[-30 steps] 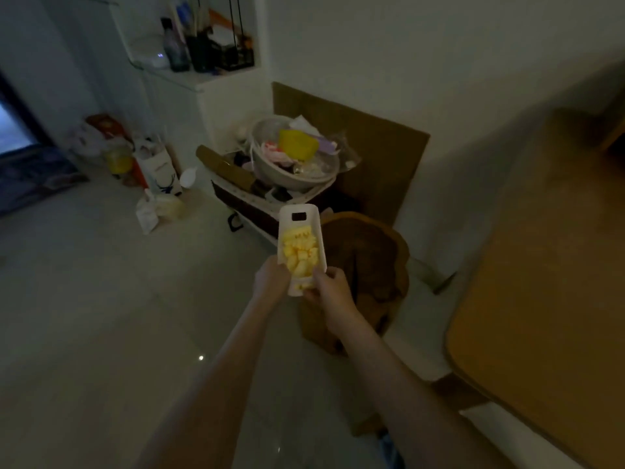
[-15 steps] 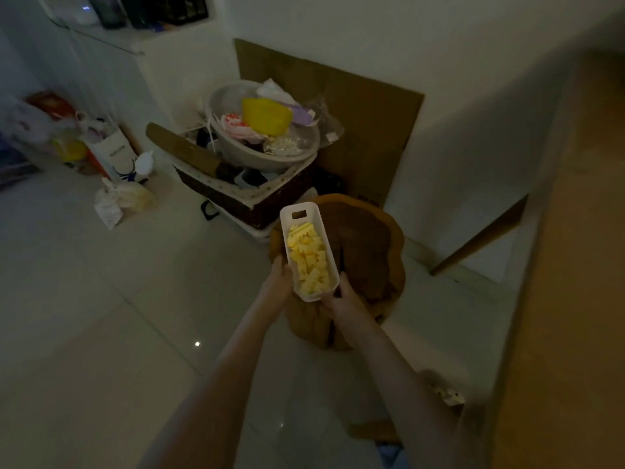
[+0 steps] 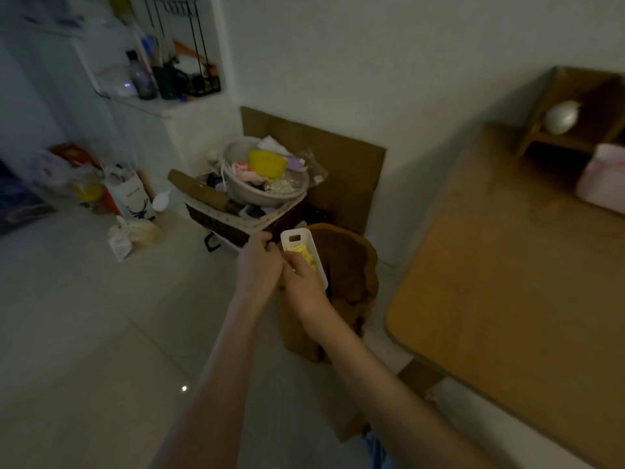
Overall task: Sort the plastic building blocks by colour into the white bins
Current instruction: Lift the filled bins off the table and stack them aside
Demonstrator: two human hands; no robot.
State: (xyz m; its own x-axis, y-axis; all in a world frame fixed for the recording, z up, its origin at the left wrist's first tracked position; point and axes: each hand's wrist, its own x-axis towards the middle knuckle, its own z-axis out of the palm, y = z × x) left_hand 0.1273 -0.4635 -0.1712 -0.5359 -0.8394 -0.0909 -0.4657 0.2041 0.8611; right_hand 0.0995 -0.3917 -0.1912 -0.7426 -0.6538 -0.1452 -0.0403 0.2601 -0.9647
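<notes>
Head view: I see the bin [image 3: 302, 237] of yellow blocks [image 3: 306, 252] held over the left edge of the stool [image 3: 345, 262]. The left hand [image 3: 258, 264] grips its left wall. The right hand [image 3: 306, 286] curls over its near rim, fingertips among the blocks.

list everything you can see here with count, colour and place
white bin: 1, white, over the stool, between the hands
building blocks: a heap, count unclear, yellow, in the bin
stool: 1, brown wood, below the bin
table: 1, light wood, right
small shelf: 1, brown wood, at the table's far end
basket: 1, dark wicker, behind the stool
large bowl: 1, pale, on the basket
yellow bowl: 1, yellow, in the large bowl
cardboard sheet: 1, brown, against the wall
paper bag: 1, white, floor at left
left hand: 1, gripping the bin's left side
right hand: 1, over the bin's near end, grip unclear
</notes>
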